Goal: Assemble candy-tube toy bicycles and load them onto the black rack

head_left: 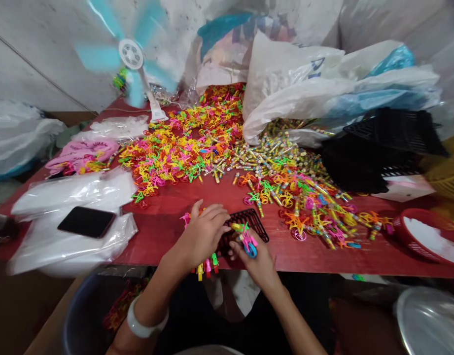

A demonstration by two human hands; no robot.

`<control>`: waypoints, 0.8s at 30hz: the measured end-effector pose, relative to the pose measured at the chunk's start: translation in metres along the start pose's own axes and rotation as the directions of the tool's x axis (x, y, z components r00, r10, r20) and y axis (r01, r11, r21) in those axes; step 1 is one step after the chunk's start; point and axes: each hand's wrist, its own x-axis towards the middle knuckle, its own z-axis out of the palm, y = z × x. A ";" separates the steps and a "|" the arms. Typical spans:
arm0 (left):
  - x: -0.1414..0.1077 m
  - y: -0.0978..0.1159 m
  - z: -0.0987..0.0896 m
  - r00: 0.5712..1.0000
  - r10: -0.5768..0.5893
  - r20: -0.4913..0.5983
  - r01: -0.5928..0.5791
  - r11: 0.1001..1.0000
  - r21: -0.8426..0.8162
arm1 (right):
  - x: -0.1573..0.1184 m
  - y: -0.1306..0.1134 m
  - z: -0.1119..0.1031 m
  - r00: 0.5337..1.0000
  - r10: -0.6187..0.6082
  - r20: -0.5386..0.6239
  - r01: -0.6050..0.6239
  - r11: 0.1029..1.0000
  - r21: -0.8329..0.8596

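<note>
A pink, green and blue toy (247, 240) is pinched between the fingers of the right hand (259, 264), above the black grid tray (257, 224) at the near edge of the red surface (162, 222). The left hand (204, 231) lies over the tray's left side, its grip impossible to tell, near more colourful toys (208, 266). Beyond spreads a bright plastic pile (175, 158); leftward, a phone (87, 222) rests on clear bags (75, 190).

left forearm (167, 281): smooth white bangle (141, 324) | lap clothing (302, 305): black (deep in shadow)
</note>
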 end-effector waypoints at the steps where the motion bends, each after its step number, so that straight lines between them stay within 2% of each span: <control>1: -0.003 -0.002 -0.001 1.000 -0.006 0.004 0.006 1.000 -0.004 | -0.005 0.006 0.003 1.000 -0.010 -0.001 0.010 1.000 -0.017; 5: -0.011 -0.012 -0.002 0.998 -0.065 0.005 0.065 0.998 0.003 | -0.016 0.024 0.018 0.994 -0.111 -0.017 0.106 0.981 -0.164; 8: -0.013 -0.016 0.002 0.994 -0.102 0.028 0.102 0.995 0.002 | -0.017 0.030 0.026 0.984 -0.177 0.019 0.176 0.947 -0.269; 12: -0.018 -0.014 0.001 0.999 -0.048 0.024 0.047 0.999 0.021 | -0.021 0.036 0.031 0.954 -0.288 0.077 0.292 0.845 -0.448; 15: -0.021 -0.008 0.000 0.999 0.017 0.028 -0.018 0.998 0.066 | -0.025 0.040 0.037 0.966 -0.234 0.112 0.253 0.753 -0.608; 18: -0.019 -0.003 0.003 1.000 0.001 0.017 -0.003 0.991 0.134 | -0.022 0.041 0.042 0.977 -0.154 0.147 0.213 0.678 -0.704; 21: -0.016 0.001 0.007 1.000 -0.025 0.003 0.024 0.983 0.183 | -0.010 0.031 0.033 0.965 -0.156 0.212 0.258 0.718 -0.646; 23: -0.014 0.001 0.009 1.000 -0.027 -0.004 0.027 0.979 0.200 | 0.003 0.019 0.016 0.946 -0.205 0.251 0.313 0.776 -0.547; 24: -0.014 0.001 0.009 1.000 -0.023 -0.005 0.024 0.978 0.208 | 0.010 0.012 0.005 0.946 -0.237 0.223 0.321 0.792 -0.519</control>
